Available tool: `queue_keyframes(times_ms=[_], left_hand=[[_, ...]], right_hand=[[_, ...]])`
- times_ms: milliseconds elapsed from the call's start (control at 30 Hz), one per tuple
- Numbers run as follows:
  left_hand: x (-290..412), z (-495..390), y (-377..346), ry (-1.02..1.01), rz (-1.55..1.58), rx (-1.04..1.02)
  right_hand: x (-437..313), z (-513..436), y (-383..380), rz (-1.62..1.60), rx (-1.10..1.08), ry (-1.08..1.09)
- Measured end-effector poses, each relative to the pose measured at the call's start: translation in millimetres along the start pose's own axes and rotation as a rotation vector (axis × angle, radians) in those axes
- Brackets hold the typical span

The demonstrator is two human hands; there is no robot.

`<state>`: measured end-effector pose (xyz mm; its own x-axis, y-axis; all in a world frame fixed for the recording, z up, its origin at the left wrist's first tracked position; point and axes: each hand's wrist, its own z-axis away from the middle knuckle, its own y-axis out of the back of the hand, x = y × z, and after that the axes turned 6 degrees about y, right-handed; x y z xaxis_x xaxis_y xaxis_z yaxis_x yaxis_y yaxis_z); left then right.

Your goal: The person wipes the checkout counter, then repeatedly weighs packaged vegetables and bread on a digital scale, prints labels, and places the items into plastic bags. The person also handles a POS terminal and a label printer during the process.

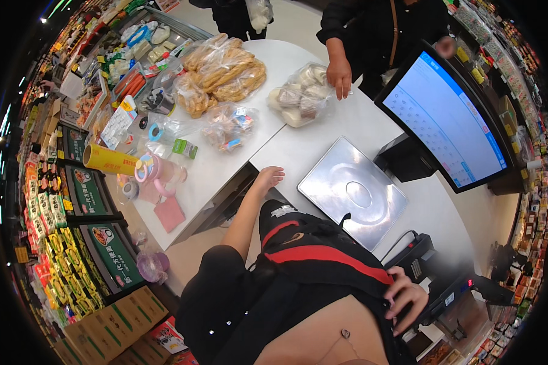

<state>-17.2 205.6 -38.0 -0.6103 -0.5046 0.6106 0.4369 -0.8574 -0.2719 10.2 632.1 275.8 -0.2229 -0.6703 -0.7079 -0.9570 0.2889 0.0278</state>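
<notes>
My left hand is empty, fingers extended, by the near edge of the white counter. Close to my waist is my right hand, its fingers bent and apart against my dark clothing; I see no object in it. A metal scale plate lies on the counter before me. Beyond it, a co-present person's hand touches a clear plastic bag of white and brown buns. Left of that sits a smaller clear bag of small wrapped items. Bagged fried dough sticks are piled behind it.
A touchscreen monitor stands at the right. On the left counter are a pink-handled cup, a yellow roll, a pink cloth and a green box. A black device is beside my right hand. Another person stands opposite.
</notes>
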Motion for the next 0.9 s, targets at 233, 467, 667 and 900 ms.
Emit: queue_keyframes(times_ms=[233, 467, 667, 900], left_hand=[[-7, -34, 6, -0.013, -0.016, -0.035], [22, -33, -18, -0.004, -0.210, -0.063], [37, -30, -14, -0.067, -0.195, -0.013], [54, -39, -19, -0.229, -0.005, 0.011]], right_hand=[[-19, -43, 17, 0.029, -0.107, 0.118], [-50, -125, -3, 0.263, -0.283, 1.172], [-101, -150, 16, -0.002, -0.785, 0.432], [68, -58, 69, 0.154, 0.845, 0.155]])
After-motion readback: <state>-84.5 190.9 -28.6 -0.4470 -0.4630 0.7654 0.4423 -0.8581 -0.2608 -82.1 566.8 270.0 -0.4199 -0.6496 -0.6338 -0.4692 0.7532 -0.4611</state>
